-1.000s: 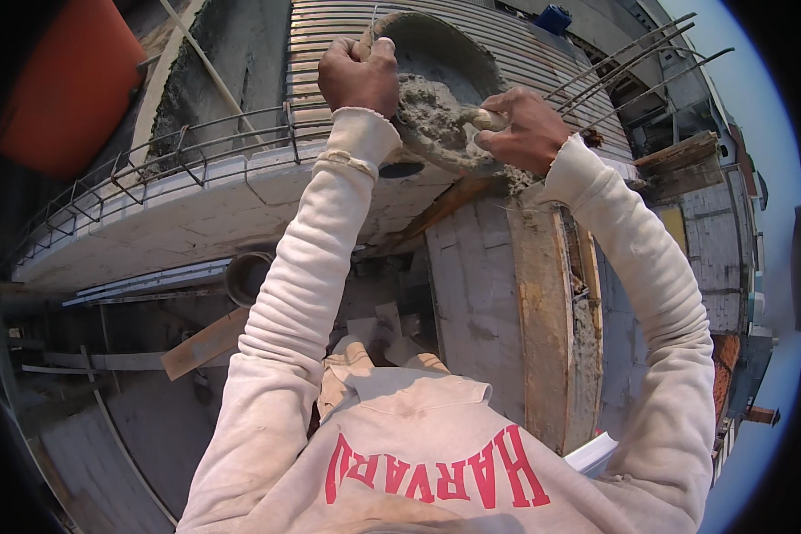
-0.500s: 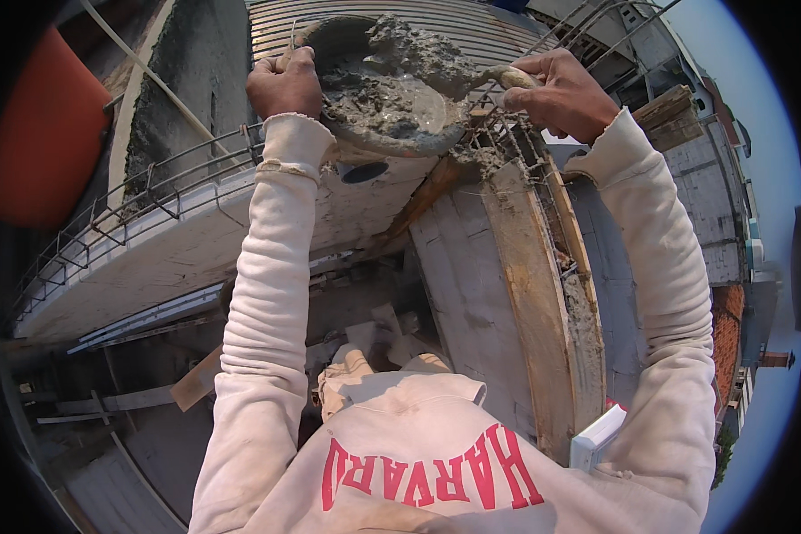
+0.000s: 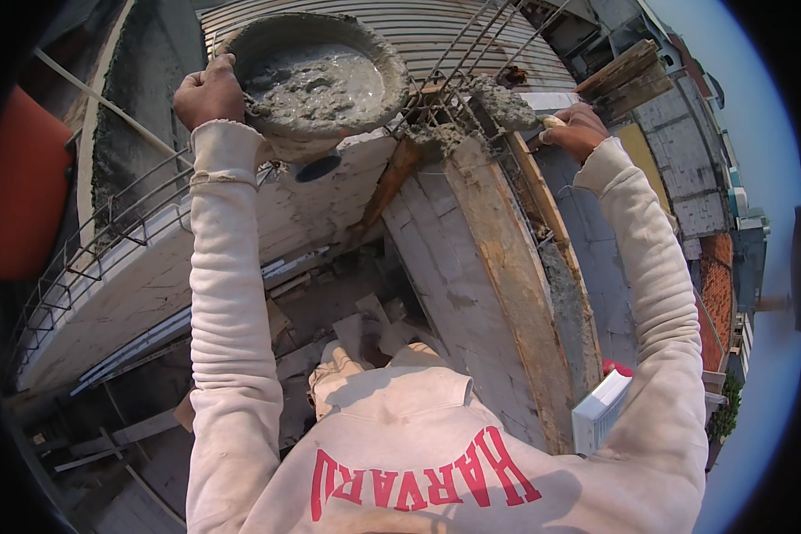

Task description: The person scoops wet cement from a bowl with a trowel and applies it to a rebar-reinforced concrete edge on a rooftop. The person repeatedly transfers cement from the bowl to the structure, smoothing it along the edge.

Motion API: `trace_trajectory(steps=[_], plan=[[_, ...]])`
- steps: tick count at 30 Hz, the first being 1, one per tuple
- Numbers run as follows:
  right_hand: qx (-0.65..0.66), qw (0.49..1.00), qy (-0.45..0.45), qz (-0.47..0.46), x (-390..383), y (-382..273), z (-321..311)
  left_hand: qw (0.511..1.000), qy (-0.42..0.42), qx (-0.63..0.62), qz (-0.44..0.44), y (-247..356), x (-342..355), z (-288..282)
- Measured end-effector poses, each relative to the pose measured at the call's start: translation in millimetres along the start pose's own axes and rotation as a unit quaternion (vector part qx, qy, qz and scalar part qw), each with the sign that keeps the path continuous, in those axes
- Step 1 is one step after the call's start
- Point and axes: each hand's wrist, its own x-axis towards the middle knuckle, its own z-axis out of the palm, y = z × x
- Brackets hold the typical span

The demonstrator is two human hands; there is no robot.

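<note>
My left hand (image 3: 209, 93) is closed on the rim of a round, dark bucket (image 3: 378, 58), tilted a little, with wet gray mortar (image 3: 316, 93) inside. My right hand (image 3: 577, 129) grips the handle of a trowel (image 3: 512, 109) heaped with mortar, to the right of the bucket, over the top of a timber formwork channel (image 3: 481, 214). Steel rebars (image 3: 440, 102) and clumps of mortar sit at the channel's head, between the bucket and the trowel. Gray concrete (image 3: 565, 276) lies in the channel below.
A corrugated metal roof (image 3: 294, 18) lies beyond. A rebar cage (image 3: 129, 231) runs along the white wall (image 3: 98, 329) at left, near an orange tank (image 3: 22, 178). Loose boards (image 3: 623, 76) lie upper right. Below me is a drop with scattered planks (image 3: 125, 427).
The bucket and my left hand have moved left and tilted less. My right hand has drawn the loaded trowel out of the bucket and moved right, over the formwork.
</note>
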Motion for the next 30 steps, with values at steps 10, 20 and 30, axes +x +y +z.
trace_trajectory(steps=[10, 20, 30], plan=[[-0.294, 0.948, 0.122, -0.018, 11, -65, 61, 0.997, -0.022, 0.03, 0.069, 27, -28, 13], [-0.137, 0.945, 0.248, -0.164, -73, -146, -88, 0.998, -0.028, 0.019, 0.054, 36, -32, 6], [-0.248, 0.896, 0.067, -0.363, 42, -266, -36, 0.96, -0.059, 0.015, 0.273, 2, -12, 10]])
